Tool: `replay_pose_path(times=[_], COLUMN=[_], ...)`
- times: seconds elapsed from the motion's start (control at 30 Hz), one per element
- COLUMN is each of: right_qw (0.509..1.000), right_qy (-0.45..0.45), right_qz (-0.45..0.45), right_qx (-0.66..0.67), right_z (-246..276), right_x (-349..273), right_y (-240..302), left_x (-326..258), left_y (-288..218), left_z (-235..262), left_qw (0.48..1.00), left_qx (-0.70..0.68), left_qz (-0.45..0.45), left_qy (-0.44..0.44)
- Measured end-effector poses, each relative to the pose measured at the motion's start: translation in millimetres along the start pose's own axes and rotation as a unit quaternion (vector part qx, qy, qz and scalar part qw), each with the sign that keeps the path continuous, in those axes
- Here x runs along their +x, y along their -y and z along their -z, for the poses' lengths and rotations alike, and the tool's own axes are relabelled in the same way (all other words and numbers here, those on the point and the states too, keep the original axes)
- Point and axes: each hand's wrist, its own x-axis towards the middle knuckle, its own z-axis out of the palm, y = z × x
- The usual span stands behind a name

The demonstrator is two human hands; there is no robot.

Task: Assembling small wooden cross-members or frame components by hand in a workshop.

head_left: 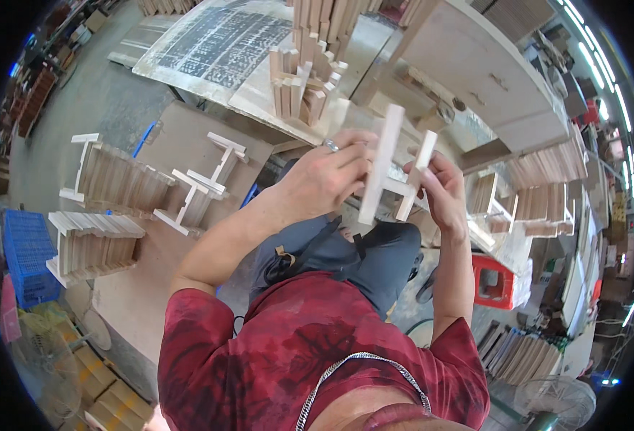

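An H-shaped wooden frame (381,167), made of two pale bars joined by a short crosspiece, is held up in front of my lap. My left hand (328,174), with a ring on one finger, has its fingers curled against the longer left bar, which partly hides the fingertips. On the other side, my right hand (444,188) grips the shorter right bar between thumb and fingers. The frame is tilted, and the left bar looks slightly blurred. Beyond my left hand, a bundle of upright wooden sticks (304,86) stands on the worktable (249,100).
Stacked H-shaped frames (119,179) stand on a board to my left, with a few loose frames (198,188) beside them. A blue plastic crate (28,258) is at far left. On the right are a wooden machine housing (486,79), more stacked frames (540,205) and a red crate (493,281).
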Motion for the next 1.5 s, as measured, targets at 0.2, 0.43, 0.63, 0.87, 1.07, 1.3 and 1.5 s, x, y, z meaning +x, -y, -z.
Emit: replay_pose_path(times=[0.2,0.43,0.63,0.87,1.07,1.3,1.5], right_qw=[0.982,0.96,0.956,0.954,0.942,0.933,0.887], right_qy=[-0.022,0.095,0.165,0.167,0.2,0.155,0.081], right_qz=[0.166,0.224,0.152,0.129,0.096,0.083,0.045], right_qx=[-0.089,-0.139,-0.187,-0.214,-0.252,-0.315,-0.452], right_z=[-8,-52,-66,-65,-57,-56,-66], right_x=[64,193,253,264,272,257,253], right_y=[56,81,62,68,41,0,-2], left_x=[-24,-41,-45,-47,-48,-64,-52], left_y=[27,136,169,174,176,180,162], left_z=[32,-3,-13,-10,-7,-8,-14], left_qw=[0.933,0.885,0.869,0.88,0.88,0.89,0.893], left_qx=[0.224,0.117,0.072,0.077,0.074,0.028,0.052], left_qz=[-0.015,0.393,0.47,0.443,0.443,0.433,0.414], left_qy=[-0.28,-0.218,-0.139,-0.153,-0.154,-0.141,-0.168])
